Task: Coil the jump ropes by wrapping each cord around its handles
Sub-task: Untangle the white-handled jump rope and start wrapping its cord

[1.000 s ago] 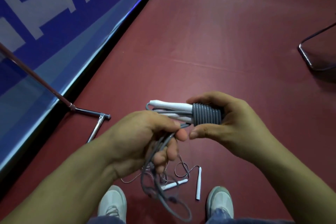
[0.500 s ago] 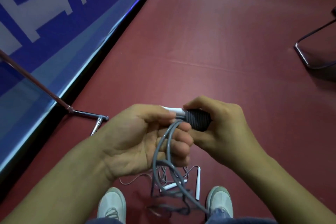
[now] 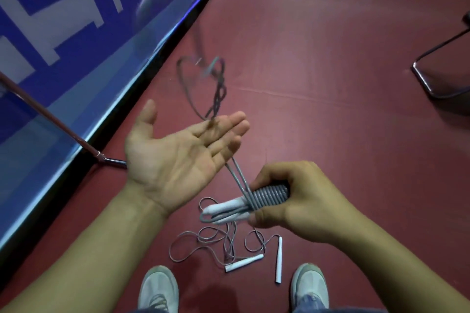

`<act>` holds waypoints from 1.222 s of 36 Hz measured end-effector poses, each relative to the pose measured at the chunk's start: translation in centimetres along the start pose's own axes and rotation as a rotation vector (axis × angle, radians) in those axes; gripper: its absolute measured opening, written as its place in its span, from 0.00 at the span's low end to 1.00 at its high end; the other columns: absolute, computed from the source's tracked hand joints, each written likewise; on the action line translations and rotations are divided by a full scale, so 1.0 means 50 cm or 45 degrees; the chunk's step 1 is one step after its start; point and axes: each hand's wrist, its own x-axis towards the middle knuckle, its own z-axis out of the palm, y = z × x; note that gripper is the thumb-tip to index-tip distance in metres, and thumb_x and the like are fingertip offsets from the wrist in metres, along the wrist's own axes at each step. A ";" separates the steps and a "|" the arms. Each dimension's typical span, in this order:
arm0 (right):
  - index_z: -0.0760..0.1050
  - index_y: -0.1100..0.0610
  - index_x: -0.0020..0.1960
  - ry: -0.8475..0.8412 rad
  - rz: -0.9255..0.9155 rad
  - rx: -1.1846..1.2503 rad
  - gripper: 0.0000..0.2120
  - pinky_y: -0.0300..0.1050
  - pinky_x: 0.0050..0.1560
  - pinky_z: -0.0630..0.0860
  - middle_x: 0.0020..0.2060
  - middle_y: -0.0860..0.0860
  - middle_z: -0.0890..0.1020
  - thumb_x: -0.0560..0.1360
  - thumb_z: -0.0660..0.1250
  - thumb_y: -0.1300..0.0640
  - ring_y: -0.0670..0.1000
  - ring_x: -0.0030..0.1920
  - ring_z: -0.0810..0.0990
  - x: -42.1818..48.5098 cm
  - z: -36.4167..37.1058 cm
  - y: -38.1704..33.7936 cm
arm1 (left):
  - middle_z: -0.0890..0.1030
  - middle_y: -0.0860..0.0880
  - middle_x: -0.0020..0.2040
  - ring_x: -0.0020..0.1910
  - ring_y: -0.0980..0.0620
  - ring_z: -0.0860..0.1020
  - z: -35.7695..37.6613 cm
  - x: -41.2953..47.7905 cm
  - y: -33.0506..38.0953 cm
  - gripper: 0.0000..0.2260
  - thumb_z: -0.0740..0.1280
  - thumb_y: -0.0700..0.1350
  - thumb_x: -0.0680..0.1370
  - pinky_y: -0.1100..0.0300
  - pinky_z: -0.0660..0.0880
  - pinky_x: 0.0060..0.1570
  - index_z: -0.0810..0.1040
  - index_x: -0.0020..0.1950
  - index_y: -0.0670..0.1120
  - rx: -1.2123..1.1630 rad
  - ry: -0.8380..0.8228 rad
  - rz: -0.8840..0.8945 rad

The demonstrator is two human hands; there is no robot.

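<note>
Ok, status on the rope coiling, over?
Left hand open, loose cord crossing it. Right hand grips part-wrapped handles. Second rope uncoiled on floor.

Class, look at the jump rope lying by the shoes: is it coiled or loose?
Loose. Its cord sprawls in open loops on the floor; its two white handles lie apart, unwrapped.

Open red floor [image 3: 330, 58] lies ahead and rightward. Obstacles: blue barrier board [image 3: 63, 58] with metal support leg [image 3: 50, 116], left; chair base [image 3: 423, 84], far right; loose jump rope [image 3: 243, 263] between the shoes [image 3: 157, 287].
</note>
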 end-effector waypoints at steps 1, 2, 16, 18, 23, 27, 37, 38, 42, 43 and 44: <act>0.83 0.48 0.43 -0.025 0.013 0.106 0.17 0.51 0.37 0.79 0.32 0.48 0.83 0.59 0.86 0.57 0.46 0.31 0.77 -0.001 -0.003 -0.004 | 0.65 0.31 0.76 0.75 0.29 0.65 -0.002 0.005 -0.001 0.46 0.56 0.71 0.77 0.42 0.66 0.73 0.56 0.78 0.33 -0.056 -0.021 0.015; 0.83 0.50 0.43 -0.060 0.028 0.215 0.17 0.51 0.37 0.79 0.32 0.48 0.82 0.59 0.86 0.59 0.46 0.31 0.76 -0.004 -0.007 -0.009 | 0.66 0.31 0.76 0.74 0.27 0.66 -0.005 0.011 -0.004 0.46 0.55 0.72 0.77 0.39 0.65 0.74 0.57 0.79 0.36 -0.105 -0.066 0.024; 0.76 0.51 0.47 -0.064 0.026 1.082 0.25 0.38 0.26 0.60 0.36 0.57 0.75 0.52 0.79 0.59 0.50 0.30 0.67 -0.003 -0.044 0.007 | 0.81 0.38 0.64 0.65 0.36 0.78 -0.010 -0.007 -0.058 0.25 0.65 0.44 0.71 0.42 0.73 0.67 0.79 0.67 0.43 1.274 -0.114 0.118; 0.77 0.52 0.47 -0.053 0.017 1.112 0.25 0.37 0.26 0.60 0.37 0.59 0.73 0.52 0.79 0.60 0.50 0.29 0.67 -0.004 -0.046 0.009 | 0.82 0.42 0.64 0.65 0.38 0.78 -0.012 -0.008 -0.061 0.22 0.69 0.48 0.73 0.41 0.72 0.67 0.80 0.67 0.47 1.366 -0.136 0.092; 0.84 0.53 0.54 0.071 0.029 1.022 0.25 0.41 0.27 0.61 0.35 0.58 0.75 0.57 0.81 0.62 0.49 0.29 0.68 0.000 -0.046 0.012 | 0.80 0.42 0.39 0.37 0.46 0.77 0.002 -0.004 -0.087 0.06 0.68 0.37 0.75 0.49 0.77 0.42 0.81 0.51 0.38 1.401 -0.028 0.130; 0.86 0.58 0.53 0.268 0.042 0.884 0.22 0.37 0.28 0.69 0.31 0.48 0.81 0.60 0.84 0.64 0.45 0.28 0.72 0.002 -0.032 0.009 | 0.72 0.44 0.32 0.29 0.50 0.66 0.010 0.001 -0.108 0.11 0.66 0.40 0.81 0.54 0.64 0.32 0.75 0.40 0.38 1.373 0.150 0.088; 0.86 0.53 0.53 0.634 -0.007 0.560 0.17 0.40 0.45 0.81 0.43 0.48 0.88 0.65 0.83 0.61 0.45 0.41 0.84 0.016 -0.017 0.027 | 0.78 0.45 0.29 0.22 0.51 0.65 0.035 -0.014 -0.131 0.12 0.60 0.42 0.85 0.60 0.62 0.27 0.81 0.46 0.43 1.474 0.228 -0.044; 0.86 0.52 0.53 0.665 -0.013 0.539 0.18 0.38 0.45 0.80 0.43 0.47 0.88 0.65 0.83 0.60 0.43 0.42 0.84 0.018 -0.021 0.030 | 0.78 0.44 0.28 0.22 0.51 0.65 0.037 -0.018 -0.132 0.12 0.60 0.42 0.85 0.59 0.63 0.27 0.80 0.47 0.42 1.432 0.217 -0.061; 0.86 0.50 0.56 0.659 -0.056 0.449 0.21 0.34 0.47 0.78 0.45 0.44 0.87 0.64 0.83 0.58 0.40 0.45 0.84 0.019 -0.035 0.037 | 0.76 0.45 0.27 0.22 0.52 0.63 0.050 -0.034 -0.135 0.12 0.59 0.41 0.85 0.62 0.62 0.26 0.79 0.47 0.39 1.313 0.169 -0.074; 0.86 0.49 0.56 0.637 -0.086 0.392 0.22 0.33 0.49 0.77 0.46 0.43 0.87 0.64 0.84 0.58 0.39 0.46 0.84 0.019 -0.036 0.040 | 0.74 0.45 0.26 0.22 0.52 0.62 0.051 -0.036 -0.130 0.12 0.59 0.41 0.85 0.63 0.61 0.25 0.79 0.47 0.39 1.267 0.169 -0.073; 0.85 0.49 0.57 0.617 -0.120 0.342 0.23 0.32 0.50 0.77 0.47 0.42 0.87 0.63 0.84 0.57 0.39 0.48 0.84 0.019 -0.037 0.041 | 0.72 0.46 0.25 0.22 0.53 0.60 0.052 -0.038 -0.123 0.12 0.59 0.41 0.85 0.63 0.59 0.25 0.79 0.47 0.38 1.210 0.172 -0.077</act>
